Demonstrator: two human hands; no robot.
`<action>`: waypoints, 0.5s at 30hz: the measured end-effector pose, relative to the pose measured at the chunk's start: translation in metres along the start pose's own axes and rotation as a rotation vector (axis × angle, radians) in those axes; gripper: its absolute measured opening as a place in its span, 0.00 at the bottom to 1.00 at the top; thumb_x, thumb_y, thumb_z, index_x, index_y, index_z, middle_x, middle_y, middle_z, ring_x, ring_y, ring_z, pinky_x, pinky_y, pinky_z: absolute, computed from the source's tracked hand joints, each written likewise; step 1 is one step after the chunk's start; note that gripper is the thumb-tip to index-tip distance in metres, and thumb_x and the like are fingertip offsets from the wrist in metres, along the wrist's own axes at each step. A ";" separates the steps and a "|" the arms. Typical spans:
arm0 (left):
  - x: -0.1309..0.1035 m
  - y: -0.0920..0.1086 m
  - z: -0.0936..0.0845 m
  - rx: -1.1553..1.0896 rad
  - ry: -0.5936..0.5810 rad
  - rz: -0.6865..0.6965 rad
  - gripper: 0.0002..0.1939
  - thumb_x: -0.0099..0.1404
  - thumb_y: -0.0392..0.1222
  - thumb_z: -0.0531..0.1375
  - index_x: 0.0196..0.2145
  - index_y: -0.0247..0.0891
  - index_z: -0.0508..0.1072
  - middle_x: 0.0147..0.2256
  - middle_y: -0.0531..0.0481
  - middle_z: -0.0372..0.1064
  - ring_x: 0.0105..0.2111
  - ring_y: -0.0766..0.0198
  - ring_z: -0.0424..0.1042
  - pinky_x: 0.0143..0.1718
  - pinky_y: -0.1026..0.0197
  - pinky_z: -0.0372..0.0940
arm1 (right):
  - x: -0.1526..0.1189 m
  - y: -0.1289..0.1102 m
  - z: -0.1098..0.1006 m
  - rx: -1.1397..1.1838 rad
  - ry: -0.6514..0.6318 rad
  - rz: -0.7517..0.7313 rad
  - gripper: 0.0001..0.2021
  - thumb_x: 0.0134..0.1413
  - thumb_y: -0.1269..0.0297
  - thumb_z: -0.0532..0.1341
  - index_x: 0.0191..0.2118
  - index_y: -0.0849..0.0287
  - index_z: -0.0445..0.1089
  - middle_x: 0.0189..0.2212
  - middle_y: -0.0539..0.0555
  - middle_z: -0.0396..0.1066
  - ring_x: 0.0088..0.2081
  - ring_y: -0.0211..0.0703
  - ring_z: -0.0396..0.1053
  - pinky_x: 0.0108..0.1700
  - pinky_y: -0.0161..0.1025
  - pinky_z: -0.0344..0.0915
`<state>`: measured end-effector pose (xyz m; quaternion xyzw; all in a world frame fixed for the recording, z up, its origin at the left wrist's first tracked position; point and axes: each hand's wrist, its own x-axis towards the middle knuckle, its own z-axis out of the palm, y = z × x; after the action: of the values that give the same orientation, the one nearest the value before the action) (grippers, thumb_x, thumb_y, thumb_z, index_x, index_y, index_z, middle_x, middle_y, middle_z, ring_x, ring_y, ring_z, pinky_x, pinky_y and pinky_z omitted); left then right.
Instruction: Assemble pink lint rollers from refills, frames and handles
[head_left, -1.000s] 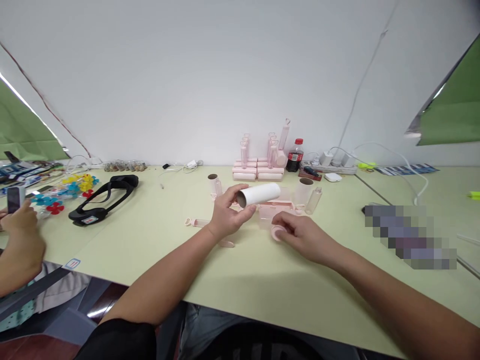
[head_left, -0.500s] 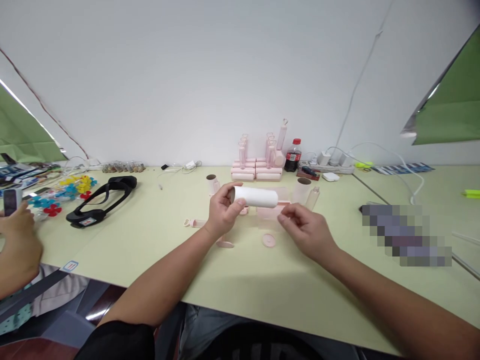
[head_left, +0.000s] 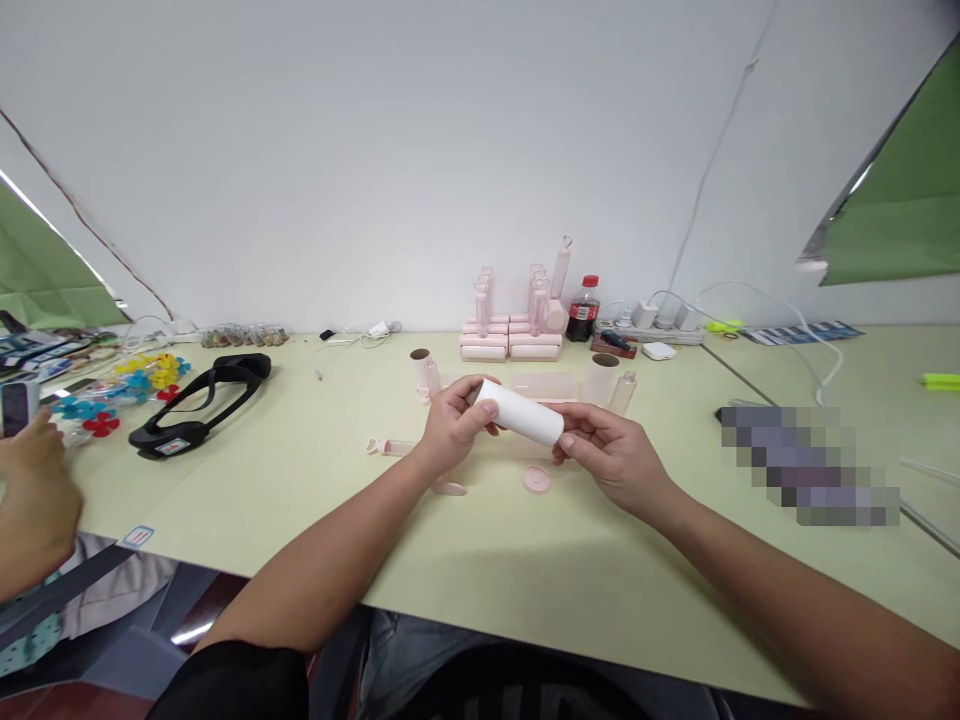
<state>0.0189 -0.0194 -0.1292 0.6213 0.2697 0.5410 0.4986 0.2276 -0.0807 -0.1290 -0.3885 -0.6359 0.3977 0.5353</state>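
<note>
A white lint roller refill [head_left: 525, 411] is held over the middle of the table, its right end tilted down. My left hand [head_left: 454, 425] is closed round its left end, by the brown cardboard core. The fingers of my right hand [head_left: 606, 450] grip its right end, thumb in front. Beneath lie a round pink cap [head_left: 536, 479] and a pink piece [head_left: 450, 488]. A clear pink handle [head_left: 397, 447] lies left of my left hand. Upright refills, one at left [head_left: 421, 372] and one at right [head_left: 601, 382], stand behind my hands, near a clear pink cover [head_left: 543, 386].
Pink lint rollers [head_left: 510, 340] are stacked by the wall beside a cola bottle [head_left: 583, 310]. A power strip [head_left: 660, 332] with cables is farther right. A black head strap [head_left: 202, 405] and colourful plastic flowers [head_left: 127, 390] lie left, where another person's hand [head_left: 37, 490] holds a phone.
My right hand has come in to grip the refill's right end. The refill has moved slightly right and its right end has dipped towards me.
</note>
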 end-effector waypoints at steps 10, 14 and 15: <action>0.000 -0.001 0.003 0.116 0.004 -0.018 0.22 0.55 0.53 0.66 0.41 0.36 0.71 0.30 0.51 0.70 0.25 0.66 0.73 0.25 0.65 0.69 | 0.005 0.004 0.002 0.112 0.164 0.357 0.18 0.53 0.64 0.62 0.51 0.57 0.71 0.28 0.53 0.76 0.29 0.44 0.77 0.36 0.46 0.78; -0.002 0.000 0.007 0.123 -0.014 -0.052 0.20 0.55 0.51 0.66 0.41 0.36 0.71 0.29 0.52 0.69 0.26 0.67 0.73 0.26 0.65 0.68 | 0.008 -0.004 -0.002 0.137 0.175 0.418 0.12 0.50 0.66 0.62 0.42 0.59 0.74 0.32 0.55 0.77 0.29 0.43 0.76 0.35 0.42 0.77; -0.002 0.000 0.007 0.123 -0.025 -0.053 0.20 0.55 0.50 0.66 0.41 0.35 0.71 0.30 0.52 0.69 0.26 0.67 0.73 0.26 0.66 0.69 | 0.009 -0.006 -0.004 0.098 0.172 0.418 0.12 0.50 0.66 0.61 0.42 0.59 0.74 0.31 0.55 0.76 0.28 0.41 0.75 0.33 0.41 0.76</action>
<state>0.0251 -0.0236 -0.1289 0.6500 0.3125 0.5022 0.4771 0.2300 -0.0747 -0.1194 -0.5179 -0.4735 0.4958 0.5116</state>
